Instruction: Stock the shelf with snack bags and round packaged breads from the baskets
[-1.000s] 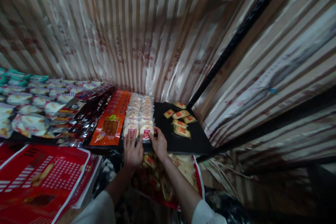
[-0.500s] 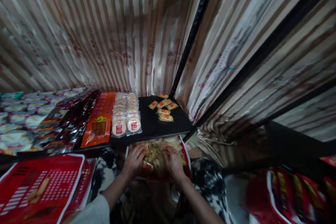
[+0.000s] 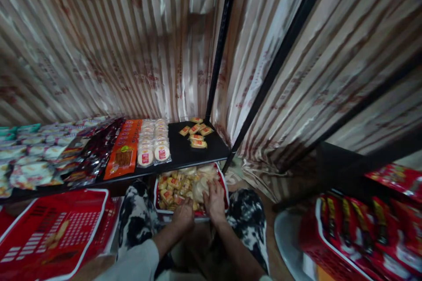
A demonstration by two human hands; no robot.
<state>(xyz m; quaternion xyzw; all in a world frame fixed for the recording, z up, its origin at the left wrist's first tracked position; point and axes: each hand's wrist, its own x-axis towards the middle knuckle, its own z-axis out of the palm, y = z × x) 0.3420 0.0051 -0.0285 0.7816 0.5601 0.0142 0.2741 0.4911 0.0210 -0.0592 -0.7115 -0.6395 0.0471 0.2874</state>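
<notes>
A red basket with a white rim (image 3: 155, 193) stands between my knees, partly under the shelf. Small yellow wrapped snacks (image 3: 171, 182) fill its left side. On the right side lie round, pale wrapped crackers (image 3: 198, 189), like those on the shelf. My right hand (image 3: 215, 202) reaches in from the right, its fingers curled on the pale crackers. Closer to the basket's near edge, my left hand (image 3: 183, 213) has its fingers closed; whatever they hold, if anything, is hidden.
On the black shelf (image 3: 184, 156) sit two rows of round wrapped crackers (image 3: 145, 156), an orange bag (image 3: 122, 153), several small yellow packets (image 3: 198, 142) and white packets (image 3: 31, 171). Red baskets stand at left (image 3: 56, 232) and right (image 3: 310, 232). Dark posts (image 3: 217, 61) rise before the curtain.
My left hand has moved right and towards me, to the basket's near edge. My right hand has closed on the pale crackers, and yellow snacks show more openly. The view has shifted.
</notes>
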